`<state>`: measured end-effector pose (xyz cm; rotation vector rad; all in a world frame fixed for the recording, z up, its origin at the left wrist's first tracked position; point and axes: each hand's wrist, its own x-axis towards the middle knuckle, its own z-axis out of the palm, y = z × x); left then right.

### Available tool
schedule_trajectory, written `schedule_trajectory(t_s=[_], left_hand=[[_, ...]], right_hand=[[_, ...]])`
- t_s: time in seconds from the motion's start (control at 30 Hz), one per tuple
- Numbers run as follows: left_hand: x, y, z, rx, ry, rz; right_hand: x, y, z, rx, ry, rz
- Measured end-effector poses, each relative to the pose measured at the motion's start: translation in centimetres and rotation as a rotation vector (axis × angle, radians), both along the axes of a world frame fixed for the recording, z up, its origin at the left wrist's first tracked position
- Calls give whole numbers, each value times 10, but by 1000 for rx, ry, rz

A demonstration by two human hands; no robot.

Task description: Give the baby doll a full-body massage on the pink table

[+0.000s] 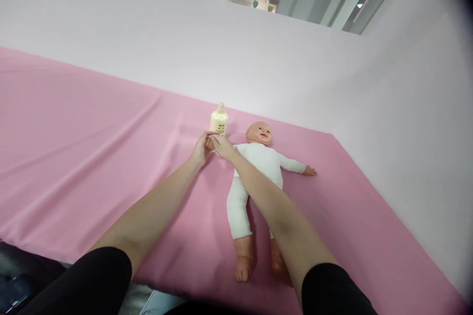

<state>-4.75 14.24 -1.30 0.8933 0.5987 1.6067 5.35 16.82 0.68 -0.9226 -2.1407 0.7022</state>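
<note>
A baby doll (pixel 258 160) in a white suit lies on its back, head toward the wall. Its arm on my left is stretched out, and both my hands meet at that arm's end. My left hand (pixel 200 149) is closed around the doll's hand (pixel 210 144) from the outer side. From the inner side, my right hand (pixel 223 147) grips the same small hand, its fingers partly hiding it. Just behind my fingers stands a pale yellow lotion bottle (pixel 219 119), upright. My right forearm crosses above the doll's body and hides part of one leg.
A pink sheet (pixel 92 147) with some creases covers the table. White walls (pixel 155 44) rise behind and on the right. Above the back wall is a glass pane with ceiling lights and hanging decorations. A dark object (pixel 16 293) lies at the lower left, beyond the sheet's edge.
</note>
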Motion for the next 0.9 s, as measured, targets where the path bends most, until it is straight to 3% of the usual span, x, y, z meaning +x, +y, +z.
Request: schedule_trajectory(t_s=[0.37,0.73,0.9], left_hand=[[1,-2,4,-70,-3,-6],[1,-3,5,-84,-50,-19],[1,-3,4,-55,-15,-7]], right_hand=[[1,-2,2,-53,31,84],[5,-4,7,-129,26,77],[4,-3,7,-63,59,95]])
